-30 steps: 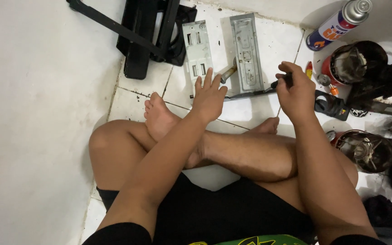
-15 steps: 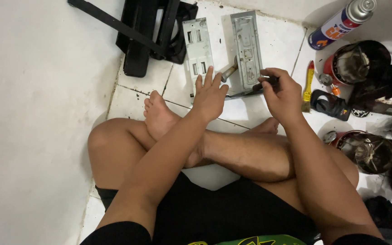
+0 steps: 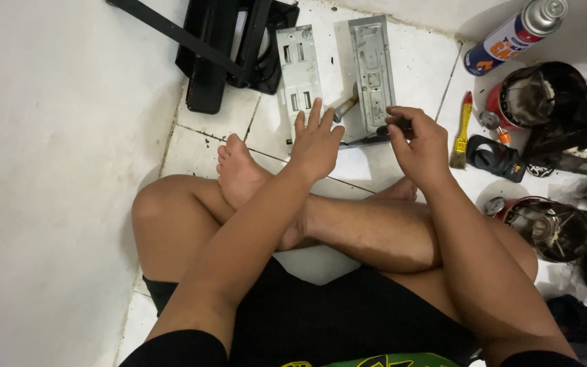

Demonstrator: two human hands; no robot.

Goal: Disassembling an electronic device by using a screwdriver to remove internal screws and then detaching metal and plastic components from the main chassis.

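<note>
Position: the person sits cross-legged on a white tiled floor (image 3: 402, 61), bare foot (image 3: 239, 170) pointing to 12 o'clock.

Left hand (image 3: 317, 146): flat, fingers spread wide, palm pressed on the lower end of the narrow grey metal bracket (image 3: 298, 75) with rectangular slots. It grips nothing. A short metal tool with a pale handle (image 3: 343, 107) lies just at 1 o'clock of its fingertips, between the two brackets.

Right hand (image 3: 419, 146): fingers curled shut around a slim dark tool (image 3: 382, 132), whose shaft runs toward 9 o'clock along the lower end of the long grey metal bracket (image 3: 373, 71). The tool's tip cannot be made out.

Surroundings:
- At 11 o'clock of the brackets: a black plastic frame (image 3: 229, 47) with a long black bar crossing it.
- At 1 o'clock of the right hand: a spray can (image 3: 514, 34) lying tilted, blue body with an orange and white label band, silver cap.
- At 3 o'clock of the right hand: a small paintbrush (image 3: 462, 132) with red and yellow handle, bristles toward 6 o'clock.
- Beyond the brush: a round red container (image 3: 535, 95) with dark contents and a black clamp-like part (image 3: 497, 158).
- At 4 o'clock: a round dark metal part (image 3: 545, 228).
</note>
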